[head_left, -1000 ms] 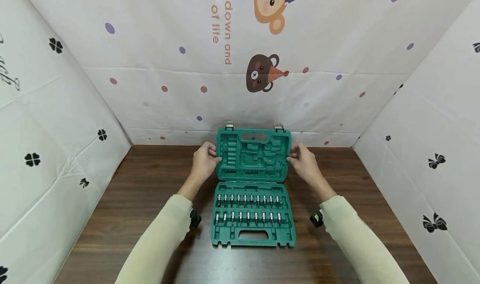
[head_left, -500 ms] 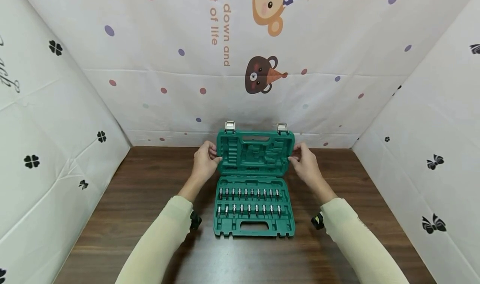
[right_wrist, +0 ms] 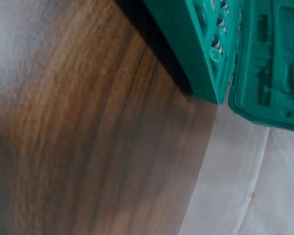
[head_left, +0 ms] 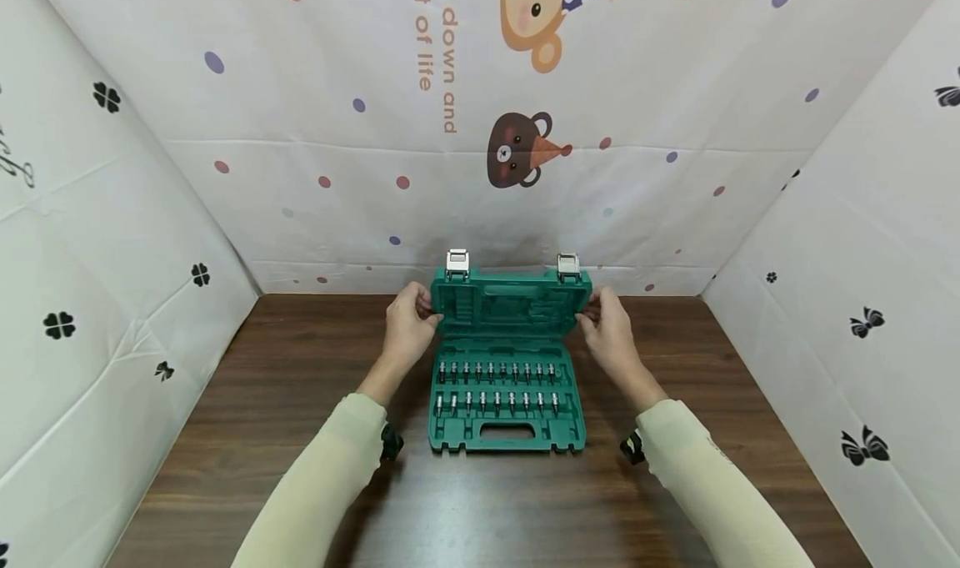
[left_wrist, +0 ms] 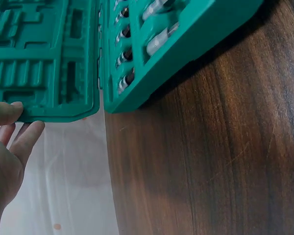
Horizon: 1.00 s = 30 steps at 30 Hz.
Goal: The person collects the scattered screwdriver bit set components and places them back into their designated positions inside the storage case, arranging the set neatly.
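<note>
An opened green tool case stands at the middle of the table's far side, its lid [head_left: 517, 311] raised and leaning over the case base [head_left: 546, 432]. Two rows of silver bit sockets [head_left: 497, 401] sit in the base. My left hand [head_left: 407, 326] pinches the lid's left edge between thumb and fingers, with fingertips [left_wrist: 32, 129] at the rim in the left wrist view. On the opposite side, my right hand [head_left: 613, 334] pinches the lid's right edge; only a bit of it shows in the right wrist view. Moulded recesses in the lid hold nothing.
Two metal latches [head_left: 457, 263] hang from the lid's top edge, close to the patterned back cloth [head_left: 330, 218]. Cloth walls also flank the brown wooden table [head_left: 480, 518] left and right. A dark band with a device [head_left: 391, 441] is on each wrist.
The case base has slid away toward the back cloth. The lid now tilts further forward over it, its latches showing more of their faces. Both hands keep hold of its edges.
</note>
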Available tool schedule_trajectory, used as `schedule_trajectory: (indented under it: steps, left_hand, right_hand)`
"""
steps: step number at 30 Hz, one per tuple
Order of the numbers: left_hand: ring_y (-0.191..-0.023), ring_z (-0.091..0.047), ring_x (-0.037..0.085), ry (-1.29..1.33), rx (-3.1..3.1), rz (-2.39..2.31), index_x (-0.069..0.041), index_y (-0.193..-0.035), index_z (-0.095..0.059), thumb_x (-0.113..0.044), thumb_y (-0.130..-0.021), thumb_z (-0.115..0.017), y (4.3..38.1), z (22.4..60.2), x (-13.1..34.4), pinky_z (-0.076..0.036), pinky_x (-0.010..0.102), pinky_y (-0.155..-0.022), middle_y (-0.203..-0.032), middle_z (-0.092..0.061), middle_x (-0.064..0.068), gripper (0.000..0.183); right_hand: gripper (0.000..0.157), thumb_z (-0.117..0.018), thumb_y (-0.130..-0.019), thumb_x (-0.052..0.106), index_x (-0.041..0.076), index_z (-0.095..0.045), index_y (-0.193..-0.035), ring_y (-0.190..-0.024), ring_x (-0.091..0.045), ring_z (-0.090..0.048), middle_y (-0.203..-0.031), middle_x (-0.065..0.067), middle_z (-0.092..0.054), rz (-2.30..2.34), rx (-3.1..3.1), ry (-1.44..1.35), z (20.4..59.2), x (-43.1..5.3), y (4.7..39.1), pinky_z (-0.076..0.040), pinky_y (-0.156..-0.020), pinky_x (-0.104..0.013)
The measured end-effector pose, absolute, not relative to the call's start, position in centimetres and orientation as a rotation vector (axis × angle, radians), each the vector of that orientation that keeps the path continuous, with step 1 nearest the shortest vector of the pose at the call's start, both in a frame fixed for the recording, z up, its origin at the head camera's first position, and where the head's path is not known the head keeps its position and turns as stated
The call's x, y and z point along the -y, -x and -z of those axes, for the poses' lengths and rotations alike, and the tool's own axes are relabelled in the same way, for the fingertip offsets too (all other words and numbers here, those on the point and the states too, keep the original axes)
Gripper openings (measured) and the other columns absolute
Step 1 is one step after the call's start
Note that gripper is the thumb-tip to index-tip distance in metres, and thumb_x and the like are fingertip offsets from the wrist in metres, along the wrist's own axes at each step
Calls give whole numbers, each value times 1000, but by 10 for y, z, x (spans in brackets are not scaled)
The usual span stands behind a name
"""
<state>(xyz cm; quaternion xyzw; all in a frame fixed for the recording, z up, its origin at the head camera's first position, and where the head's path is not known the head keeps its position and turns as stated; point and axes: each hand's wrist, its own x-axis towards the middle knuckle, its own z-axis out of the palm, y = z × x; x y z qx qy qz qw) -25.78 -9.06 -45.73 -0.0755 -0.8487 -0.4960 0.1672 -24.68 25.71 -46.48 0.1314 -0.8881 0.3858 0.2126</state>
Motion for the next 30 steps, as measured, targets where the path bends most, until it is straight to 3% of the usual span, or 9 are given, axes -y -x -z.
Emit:
schedule_trajectory:
  steps: [10,17,30]
  left_hand:
    - [-93,-60,27,217,2416,1373,-6,-95,-55,8,-87,-77,255,459,91,-56,40,-78,-99,-62,12,27]
    - [-99,-66,27,256,2408,1356,-4,-103,-62,3,-91,-75,246,454,90,-63,41,-85,-103,-66,11,20]
    - [-92,-72,26,306,2450,1163,-1,-110,-76,-9,-94,-77,222,437,97,-63,41,-77,-99,-71,12,19]
  right_hand:
    - [27,-65,-97,-8,-3,-51,-119,-106,-37,-67,-113,-21,-56,-1044,2438,-404,468,-259,244,-62,-88,-49]
    - [23,-66,-98,-1,2,-52,-117,-101,-33,-66,-109,-18,-59,-1034,2458,-338,464,-261,235,-60,-84,-51]
    - [10,-67,-101,8,7,-62,-110,-87,-21,-64,-99,-7,-66,-920,2534,-283,442,-262,211,-54,-70,-37]
